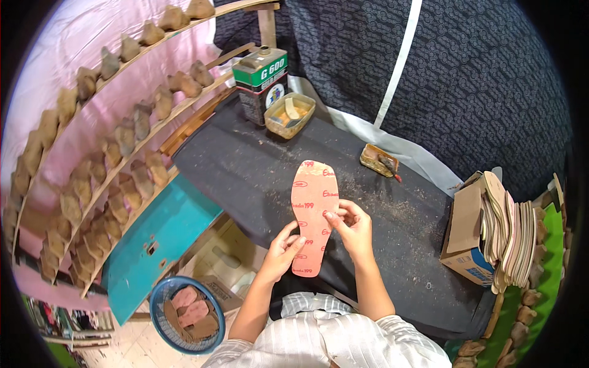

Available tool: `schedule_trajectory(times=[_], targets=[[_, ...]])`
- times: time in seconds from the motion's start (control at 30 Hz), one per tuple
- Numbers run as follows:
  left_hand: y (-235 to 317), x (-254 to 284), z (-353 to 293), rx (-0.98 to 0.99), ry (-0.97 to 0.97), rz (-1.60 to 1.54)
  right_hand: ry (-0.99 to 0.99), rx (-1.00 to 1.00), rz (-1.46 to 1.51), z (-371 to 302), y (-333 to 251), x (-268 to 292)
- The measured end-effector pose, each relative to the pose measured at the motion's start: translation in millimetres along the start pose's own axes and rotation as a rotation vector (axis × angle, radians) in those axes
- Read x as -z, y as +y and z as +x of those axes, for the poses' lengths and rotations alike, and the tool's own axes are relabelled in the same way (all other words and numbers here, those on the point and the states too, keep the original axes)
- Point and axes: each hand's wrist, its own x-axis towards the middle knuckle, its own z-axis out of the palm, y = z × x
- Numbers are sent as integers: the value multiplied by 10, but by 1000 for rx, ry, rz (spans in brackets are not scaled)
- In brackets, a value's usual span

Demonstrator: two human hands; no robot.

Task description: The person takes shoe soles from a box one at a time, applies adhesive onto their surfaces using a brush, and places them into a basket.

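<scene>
A pink shoe insole (314, 230) with red print is held upright over the near edge of the table, its wide end pointing away from me. Its far end shows a pale, mottled patch. My left hand (279, 254) grips the lower left edge between thumb and fingers. On the right edge, higher up, my right hand (356, 232) pinches the insole with the thumb on its face; the fingers behind are partly hidden. Beneath lies a table (380, 257) covered in dark cloth and sprinkled with crumbs.
At the back stand a green-and-black metal can (253, 101) and a tub (287, 130) with a scraper. A smaller tray (371, 164) sits farther right. A cardboard box (459, 236) holds stacked insoles (512, 236). Shoe lasts (141, 122) line shelves. A blue basket (184, 349) holds pink pieces.
</scene>
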Motion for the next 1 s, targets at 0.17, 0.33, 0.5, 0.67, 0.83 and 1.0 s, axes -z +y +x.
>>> schedule_trajectory(times=[0.17,0.33,0.5,0.67,0.83,1.0], targets=[[-174,-139,-666,-66,135,76,-114,-31,12,-436,-9,26],[-500,-144,-1382,-129,345,106,-261,-52,73,-914,80,-107],[-568,-77,-2144,-143,578,115,-466,-65,128,-1429,128,-401],[-558,-15,-2687,-157,747,106,-621,-149,239,-1785,100,-779],[-465,119,-3131,-206,848,83,-740,-176,246,-2067,185,-1158],[-530,377,-3478,-248,923,27,-812,-263,245,-2333,244,-1636]])
